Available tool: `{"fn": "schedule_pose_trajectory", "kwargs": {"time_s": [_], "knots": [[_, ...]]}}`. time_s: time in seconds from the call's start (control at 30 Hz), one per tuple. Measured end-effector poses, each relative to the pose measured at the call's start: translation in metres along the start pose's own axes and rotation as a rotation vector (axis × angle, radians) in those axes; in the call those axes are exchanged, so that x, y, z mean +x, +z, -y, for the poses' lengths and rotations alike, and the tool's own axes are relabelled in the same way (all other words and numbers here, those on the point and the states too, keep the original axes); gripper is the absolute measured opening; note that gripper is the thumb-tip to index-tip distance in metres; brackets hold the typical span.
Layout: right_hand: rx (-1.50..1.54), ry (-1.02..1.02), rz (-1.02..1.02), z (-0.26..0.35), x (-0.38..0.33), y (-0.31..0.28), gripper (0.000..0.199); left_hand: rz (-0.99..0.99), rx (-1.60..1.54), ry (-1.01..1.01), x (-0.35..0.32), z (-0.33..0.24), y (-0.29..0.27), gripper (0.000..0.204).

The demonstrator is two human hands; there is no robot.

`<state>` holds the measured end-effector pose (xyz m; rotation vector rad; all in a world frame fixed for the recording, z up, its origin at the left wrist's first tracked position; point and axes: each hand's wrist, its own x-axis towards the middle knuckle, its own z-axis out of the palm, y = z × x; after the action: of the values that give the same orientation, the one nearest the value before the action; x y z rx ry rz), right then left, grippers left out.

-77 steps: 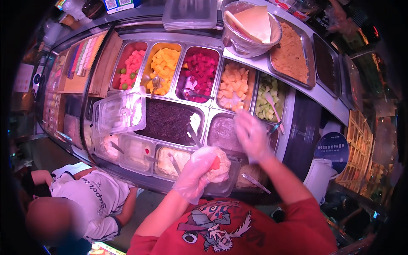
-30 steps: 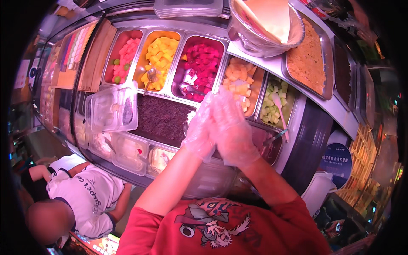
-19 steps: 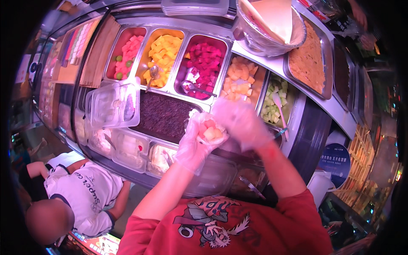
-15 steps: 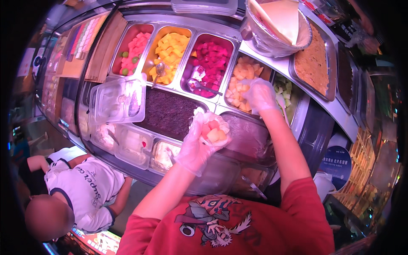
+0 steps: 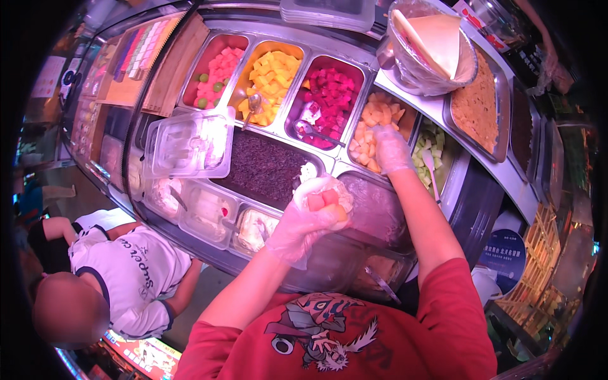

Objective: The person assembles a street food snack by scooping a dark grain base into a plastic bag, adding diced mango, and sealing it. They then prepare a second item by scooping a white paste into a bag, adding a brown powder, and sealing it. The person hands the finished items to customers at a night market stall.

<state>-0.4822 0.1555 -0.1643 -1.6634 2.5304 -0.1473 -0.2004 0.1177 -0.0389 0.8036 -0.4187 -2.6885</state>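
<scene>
Far left: a person in a white printed T-shirt (image 5: 130, 278) stands outside the glass front of the counter, below the trays.
Lid: a clear plastic tray lid (image 5: 190, 142) lies flat over the left part of the lower tray row, beside the tray of dark purple-black sticky rice (image 5: 263, 168).
Upper trays, left to right: steel tray of pink melon cubes with green grapes (image 5: 215, 69); steel tray of yellow mango cubes (image 5: 272, 79) with a metal spoon in it; steel tray of magenta dragon-fruit cubes (image 5: 329, 95).
Left hand (image 5: 304, 225): clear-gloved, cupped palm up, fingers curled partly closed under a ball of white rice with orange and pink fruit cubes on top (image 5: 323, 196). It hovers above the lower trays, just right of the dark rice.
Handling (judgement): the ball looks soft, sticky and light; fruit cubes sit loose and could slide off a tilted palm. Best supported from beneath in a cupped hand, squeezed gently, not pinched at the sides.
Right hand (image 5: 389, 149): clear-gloved, reaching down into the steel tray of orange melon cubes (image 5: 373, 120), fingers bent toward the fruit; whether it has a cube I cannot tell (fingertips hidden).
Further right: steel tray of pale green cubes (image 5: 437, 142); large steel bowl of white batter (image 5: 437, 44) above.
</scene>
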Motion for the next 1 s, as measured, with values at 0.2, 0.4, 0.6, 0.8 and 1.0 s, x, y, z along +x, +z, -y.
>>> {"fn": "schedule_pose_trajectory", "kwargs": {"time_s": [0.2,0.4,0.6,0.8,1.0], "knots": [[0.117,0.145,0.035,-0.003,0.007,0.006,0.018,0.084,0.062,-0.048,-0.001,-0.002,-0.012,0.067],[0.397,0.169,-0.107,-0.003,0.001,-0.008,0.030,0.161,0.073,-0.043,0.001,0.001,-0.017,0.069],[1.712,0.241,0.372,0.088,-0.049,-0.137,0.017,0.124,0.182,0.023,-0.004,-0.008,-0.002,0.067],[1.300,-0.120,-0.017,0.117,-0.080,-0.115,0.011,0.127,0.141,-0.018,-0.010,-0.008,0.008,0.083],[0.856,-0.292,-0.164,0.132,-0.096,-0.125,0.010,0.055,0.122,-0.034,-0.021,-0.009,0.011,0.081]]}}
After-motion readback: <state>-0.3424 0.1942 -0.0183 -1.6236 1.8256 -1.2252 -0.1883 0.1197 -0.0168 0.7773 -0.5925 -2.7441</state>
